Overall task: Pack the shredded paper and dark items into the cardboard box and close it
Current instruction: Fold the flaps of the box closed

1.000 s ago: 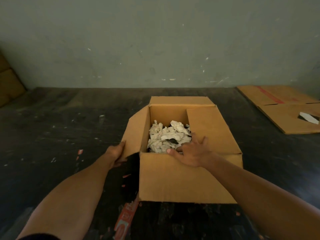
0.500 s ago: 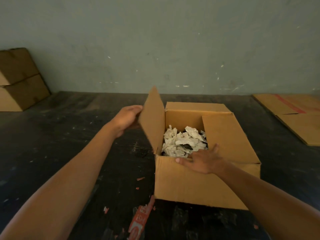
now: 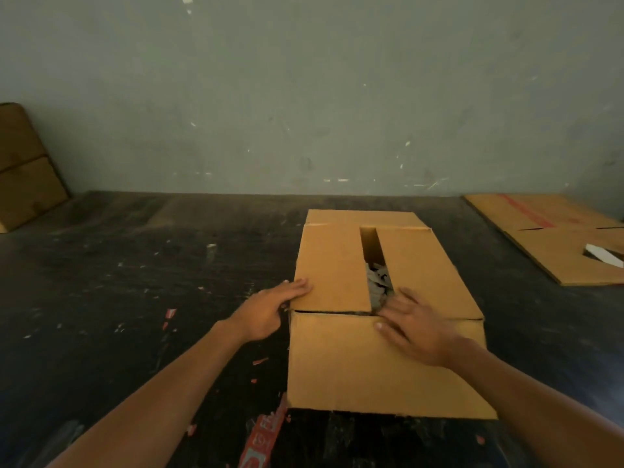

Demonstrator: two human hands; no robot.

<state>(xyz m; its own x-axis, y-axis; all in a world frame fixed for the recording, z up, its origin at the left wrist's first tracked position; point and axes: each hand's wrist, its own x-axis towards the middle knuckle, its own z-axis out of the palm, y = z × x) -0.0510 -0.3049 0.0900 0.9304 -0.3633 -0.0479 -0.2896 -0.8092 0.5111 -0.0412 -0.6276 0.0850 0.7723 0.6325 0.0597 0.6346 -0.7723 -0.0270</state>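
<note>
The cardboard box (image 3: 378,363) stands on the dark floor in front of me. Its left flap (image 3: 332,265) and right flap (image 3: 422,265) are folded down, with a narrow gap between them. White shredded paper (image 3: 378,282) shows through that gap; no dark items are visible. My left hand (image 3: 273,307) lies flat with its fingertips on the near left corner of the left flap. My right hand (image 3: 413,327) rests flat over the near edge of the box, its fingers on the right flap beside the gap.
A flattened cardboard sheet (image 3: 553,238) with a red stripe lies at the right, with a white strip (image 3: 602,255) on it. More cardboard (image 3: 23,170) leans against the wall at far left. Red tape scraps (image 3: 266,437) litter the floor near the box.
My left hand swung the left flap up and then down flat onto the box. The right hand stayed at the near edge, and most of the shredded paper is now covered.
</note>
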